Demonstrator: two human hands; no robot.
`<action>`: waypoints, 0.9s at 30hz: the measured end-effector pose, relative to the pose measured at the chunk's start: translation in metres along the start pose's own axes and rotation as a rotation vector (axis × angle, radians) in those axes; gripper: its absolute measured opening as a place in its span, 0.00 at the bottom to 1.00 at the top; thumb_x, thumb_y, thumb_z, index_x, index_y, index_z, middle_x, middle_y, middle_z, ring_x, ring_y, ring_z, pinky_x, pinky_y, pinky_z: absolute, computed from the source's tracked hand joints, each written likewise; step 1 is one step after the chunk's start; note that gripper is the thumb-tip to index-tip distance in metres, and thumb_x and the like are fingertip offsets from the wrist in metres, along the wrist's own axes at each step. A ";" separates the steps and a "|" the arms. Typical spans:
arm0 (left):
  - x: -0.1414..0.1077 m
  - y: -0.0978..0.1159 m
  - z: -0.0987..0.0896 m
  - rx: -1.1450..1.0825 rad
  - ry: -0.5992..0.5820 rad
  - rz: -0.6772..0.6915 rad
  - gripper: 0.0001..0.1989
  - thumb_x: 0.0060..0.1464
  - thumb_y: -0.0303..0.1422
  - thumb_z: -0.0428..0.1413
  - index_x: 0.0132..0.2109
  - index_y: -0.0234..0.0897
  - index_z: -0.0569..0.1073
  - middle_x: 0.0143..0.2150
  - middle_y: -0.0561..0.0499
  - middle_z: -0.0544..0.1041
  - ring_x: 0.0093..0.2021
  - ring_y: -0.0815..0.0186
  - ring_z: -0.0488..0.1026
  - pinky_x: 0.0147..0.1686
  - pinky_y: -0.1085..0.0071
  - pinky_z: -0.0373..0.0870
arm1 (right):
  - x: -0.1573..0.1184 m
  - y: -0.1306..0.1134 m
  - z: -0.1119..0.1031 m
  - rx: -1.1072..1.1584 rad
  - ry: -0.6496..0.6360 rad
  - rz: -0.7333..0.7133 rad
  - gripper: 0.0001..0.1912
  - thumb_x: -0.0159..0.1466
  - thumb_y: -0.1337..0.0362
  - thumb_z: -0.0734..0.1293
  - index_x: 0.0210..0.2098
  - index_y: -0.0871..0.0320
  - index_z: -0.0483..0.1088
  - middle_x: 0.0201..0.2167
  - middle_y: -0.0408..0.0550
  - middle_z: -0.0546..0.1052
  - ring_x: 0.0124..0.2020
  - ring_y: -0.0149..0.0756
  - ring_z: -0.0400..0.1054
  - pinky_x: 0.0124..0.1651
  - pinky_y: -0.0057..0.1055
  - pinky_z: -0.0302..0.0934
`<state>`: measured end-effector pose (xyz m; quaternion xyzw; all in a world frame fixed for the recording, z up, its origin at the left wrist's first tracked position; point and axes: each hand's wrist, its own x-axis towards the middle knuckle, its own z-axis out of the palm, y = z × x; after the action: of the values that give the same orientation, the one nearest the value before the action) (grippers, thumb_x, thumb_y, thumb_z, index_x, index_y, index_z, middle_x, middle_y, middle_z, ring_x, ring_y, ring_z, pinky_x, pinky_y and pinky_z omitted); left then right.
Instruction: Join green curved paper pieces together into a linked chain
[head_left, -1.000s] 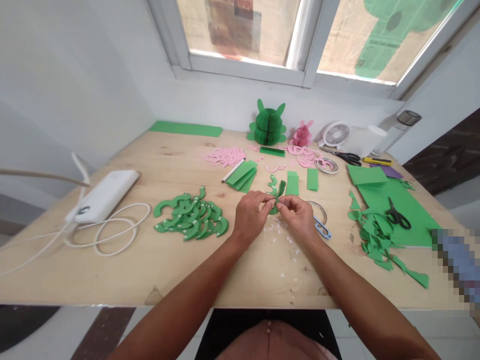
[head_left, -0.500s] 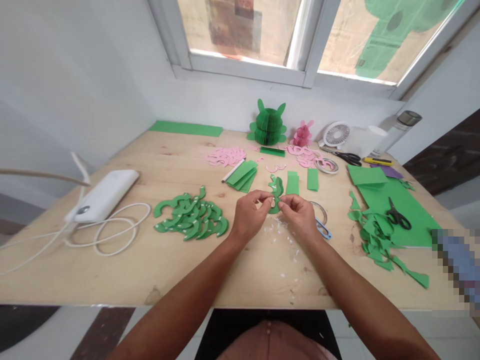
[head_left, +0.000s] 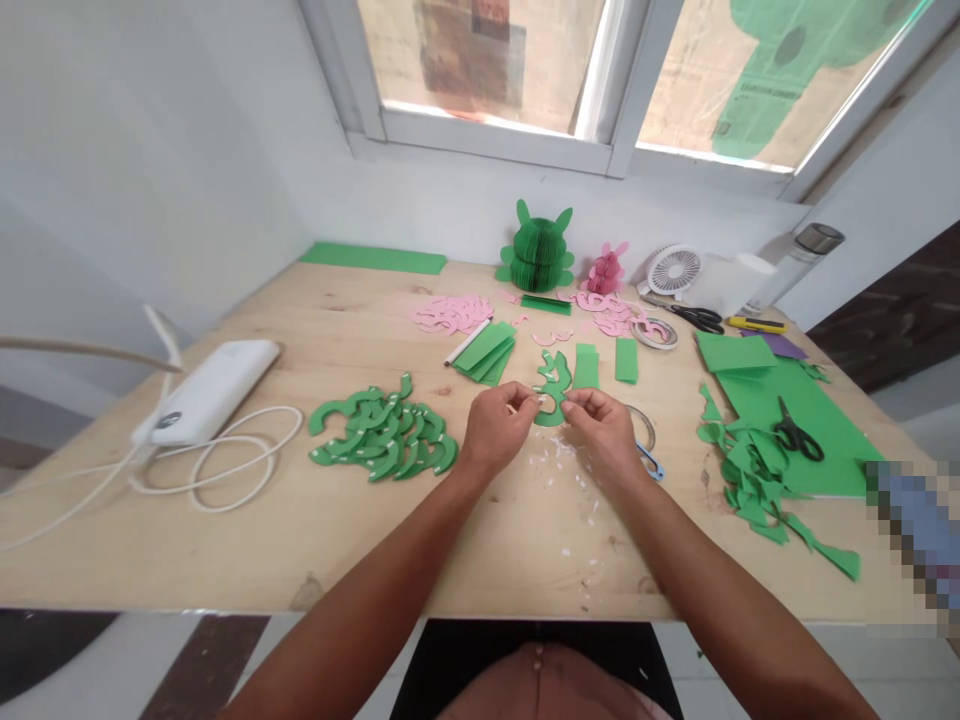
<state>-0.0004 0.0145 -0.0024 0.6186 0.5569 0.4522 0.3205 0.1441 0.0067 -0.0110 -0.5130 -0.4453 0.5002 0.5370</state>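
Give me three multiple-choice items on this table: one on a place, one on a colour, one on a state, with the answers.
1. Where is the green curved paper cut-out?
A) Between the two hands
B) On the pink scraps
C) On the large green sheet

2. What colour is the eared honeycomb paper figure beside the small fan?
A) Green
B) Pink
C) Purple

3. How does the white cable by the power bank lie?
A) In loose loops
B) Wound tightly round the bank
C) Tied in a bundle

1 A: it sits between the left hand and right hand.
2 B: its folds are pink.
3 A: it loops loosely on the tabletop.
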 end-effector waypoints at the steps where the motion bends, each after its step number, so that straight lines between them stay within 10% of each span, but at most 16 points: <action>1: 0.000 -0.001 0.000 0.031 -0.017 0.007 0.09 0.46 0.32 0.52 0.22 0.36 0.72 0.21 0.54 0.73 0.24 0.69 0.69 0.24 0.75 0.63 | 0.000 0.000 0.000 0.003 0.002 -0.007 0.15 0.47 0.57 0.72 0.28 0.60 0.70 0.19 0.40 0.71 0.17 0.26 0.60 0.19 0.23 0.55; 21: 0.003 -0.005 -0.003 0.001 -0.042 0.025 0.12 0.54 0.36 0.48 0.29 0.36 0.73 0.26 0.51 0.77 0.29 0.66 0.73 0.31 0.71 0.67 | -0.002 -0.006 0.002 -0.033 0.008 -0.037 0.13 0.47 0.57 0.71 0.27 0.58 0.70 0.19 0.40 0.71 0.20 0.28 0.61 0.23 0.26 0.56; 27: -0.001 0.000 0.000 -0.125 0.025 0.094 0.12 0.49 0.36 0.55 0.41 0.36 0.74 0.37 0.49 0.79 0.35 0.66 0.74 0.35 0.71 0.69 | -0.005 -0.005 0.000 -0.365 -0.009 -0.243 0.07 0.53 0.60 0.66 0.28 0.58 0.70 0.22 0.43 0.72 0.23 0.32 0.63 0.28 0.29 0.58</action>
<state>0.0000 0.0131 -0.0025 0.6173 0.5018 0.5082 0.3300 0.1435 0.0019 -0.0061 -0.5421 -0.5894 0.3450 0.4896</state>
